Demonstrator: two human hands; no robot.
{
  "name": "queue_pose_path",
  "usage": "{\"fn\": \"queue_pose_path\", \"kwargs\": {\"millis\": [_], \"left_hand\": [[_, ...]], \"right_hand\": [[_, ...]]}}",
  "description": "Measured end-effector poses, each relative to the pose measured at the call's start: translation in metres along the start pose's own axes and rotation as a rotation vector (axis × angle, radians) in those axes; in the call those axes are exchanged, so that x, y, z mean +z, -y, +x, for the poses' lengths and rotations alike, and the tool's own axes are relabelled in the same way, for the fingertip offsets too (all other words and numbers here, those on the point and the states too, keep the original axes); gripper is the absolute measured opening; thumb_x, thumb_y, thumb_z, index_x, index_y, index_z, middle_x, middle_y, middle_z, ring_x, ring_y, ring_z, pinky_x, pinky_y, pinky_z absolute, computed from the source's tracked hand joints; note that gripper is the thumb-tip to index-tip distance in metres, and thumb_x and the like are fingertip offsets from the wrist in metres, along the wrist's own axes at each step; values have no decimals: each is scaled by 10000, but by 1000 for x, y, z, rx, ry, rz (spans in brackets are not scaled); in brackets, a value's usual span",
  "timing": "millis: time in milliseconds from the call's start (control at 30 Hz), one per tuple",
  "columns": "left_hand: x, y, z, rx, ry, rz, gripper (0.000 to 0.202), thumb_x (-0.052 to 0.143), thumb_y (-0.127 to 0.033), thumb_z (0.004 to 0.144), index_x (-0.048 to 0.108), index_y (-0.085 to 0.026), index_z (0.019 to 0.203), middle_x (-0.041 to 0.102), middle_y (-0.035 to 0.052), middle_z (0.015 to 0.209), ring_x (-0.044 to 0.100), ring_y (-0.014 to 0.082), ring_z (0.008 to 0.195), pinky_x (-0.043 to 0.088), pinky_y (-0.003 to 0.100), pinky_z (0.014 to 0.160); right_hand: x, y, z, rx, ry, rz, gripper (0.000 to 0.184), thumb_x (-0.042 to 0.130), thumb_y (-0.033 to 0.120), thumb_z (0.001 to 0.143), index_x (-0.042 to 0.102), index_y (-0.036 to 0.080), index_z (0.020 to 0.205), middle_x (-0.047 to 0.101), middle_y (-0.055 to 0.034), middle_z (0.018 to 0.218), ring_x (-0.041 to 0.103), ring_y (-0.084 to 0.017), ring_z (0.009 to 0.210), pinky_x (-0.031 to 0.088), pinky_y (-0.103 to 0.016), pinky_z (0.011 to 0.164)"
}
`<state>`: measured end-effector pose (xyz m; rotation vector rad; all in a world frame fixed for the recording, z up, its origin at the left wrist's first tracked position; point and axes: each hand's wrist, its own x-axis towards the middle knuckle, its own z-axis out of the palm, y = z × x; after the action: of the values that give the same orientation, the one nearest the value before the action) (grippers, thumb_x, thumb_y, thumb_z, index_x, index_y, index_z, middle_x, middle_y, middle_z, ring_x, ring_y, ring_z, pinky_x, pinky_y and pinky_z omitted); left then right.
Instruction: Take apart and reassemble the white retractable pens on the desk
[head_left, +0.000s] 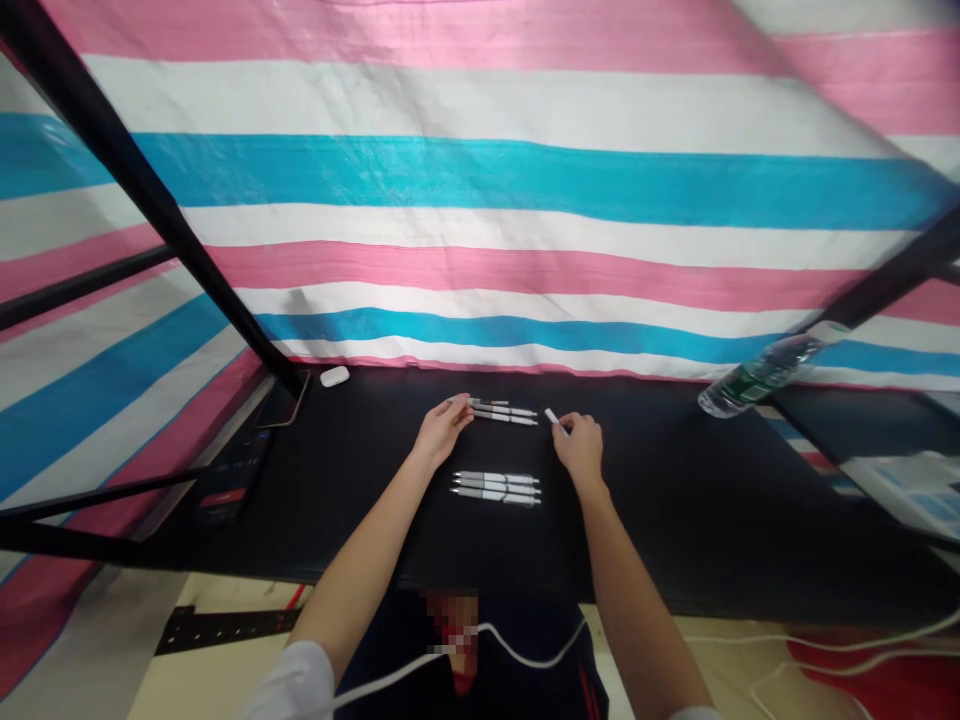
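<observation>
Nearby, three white-and-grey pens (498, 487) lie side by side on the black counter (660, 510). Beyond, the right hand (579, 444) pinches a white tube (552, 415); the left hand's (444, 430) fingers grip a pen part (489, 402) beside two more pens (517, 411). A loosened left pinch could let it roll into them. It looks slim, its thin core seemingly bare.

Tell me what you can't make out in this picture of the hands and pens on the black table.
Slim pen part: head view, partly covered by the left hand.
White pen piece: head view, partly covered by the right hand.
Bottle: head view, label print blurred and too small.
Pale item at right: head view, cut off by the picture's edge.
</observation>
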<state>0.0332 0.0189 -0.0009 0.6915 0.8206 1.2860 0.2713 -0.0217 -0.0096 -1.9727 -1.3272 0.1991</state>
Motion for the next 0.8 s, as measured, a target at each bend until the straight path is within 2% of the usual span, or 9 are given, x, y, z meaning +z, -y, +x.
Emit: {"fn": "queue_pose_path", "kwargs": {"millis": [100, 200, 300, 433, 633, 800], "left_hand": [[3, -2, -2, -15, -15, -35, 233, 768, -285, 707, 685, -127, 858, 682, 46, 749, 631, 120, 737, 499, 279, 784], [5, -4, -4, -33, -22, -53, 222, 770, -263, 708, 687, -115, 851, 681, 46, 728, 636, 119, 727, 491, 271, 781], [6, -5, -5, -47, -19, -75, 209, 769, -246, 709, 694, -112, 850, 684, 44, 722, 637, 115, 719, 489, 261, 768], [6, -6, -6, -46, -22, -76, 197, 767, -240, 711, 698, -113, 845, 686, 42, 724, 633, 109, 708, 491, 254, 758], [6, -7, -6, -41, -26, -69, 209, 772, -247, 706, 695, -111, 845, 684, 40, 724, 629, 106, 701, 490, 255, 754], [6, -6, -6, -38, -24, -60, 208, 768, -249, 712, 694, -111, 850, 684, 42, 730, 629, 108, 705, 492, 264, 767]], "right_hand": [[-1, 5, 3, 96, 7, 417, 179, 578, 357, 752, 627, 189, 792, 605, -43, 704, 548, -183, 644, 426, -317, 619], [-1, 12, 4, 225, 69, 866, 330, 632, 479, 707, 658, 177, 838, 554, 11, 601, 473, -114, 482, 345, -247, 440], [-1, 17, 5, 300, 159, 1149, 342, 714, 443, 642, 686, 161, 833, 535, 26, 576, 452, -87, 464, 320, -220, 392], [-1, 17, 7, 385, 253, 1353, 320, 780, 300, 573, 673, 181, 850, 599, 19, 623, 532, -102, 531, 398, -216, 425], [1, 13, 9, 506, 238, 1552, 193, 767, 233, 632, 629, 200, 763, 554, 56, 597, 542, -72, 545, 462, -184, 477], [1, 11, 12, 524, 164, 1665, 137, 738, 216, 690, 625, 216, 767, 560, 70, 591, 570, -62, 553, 528, -176, 569]]}}
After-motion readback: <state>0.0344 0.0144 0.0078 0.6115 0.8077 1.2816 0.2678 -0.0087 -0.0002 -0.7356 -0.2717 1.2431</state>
